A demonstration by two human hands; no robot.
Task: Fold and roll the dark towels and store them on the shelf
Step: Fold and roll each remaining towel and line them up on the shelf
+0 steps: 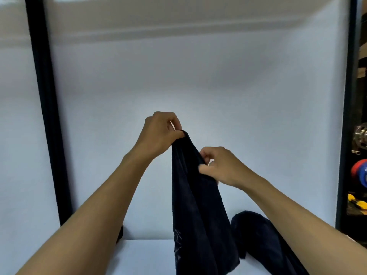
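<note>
White panels (178,76) between black posts (46,96) — clutter (360,171) (dimly lit) at right; white tabletop (149,257) below.

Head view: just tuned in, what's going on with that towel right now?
A person holds one dark towel up over the white table. The left hand pinches its top corner, and the right hand pinches an edge a little lower, so the cloth hangs down unfolded. A second dark towel lies crumpled on the table to the right. Nothing is folded or rolled yet.
</note>
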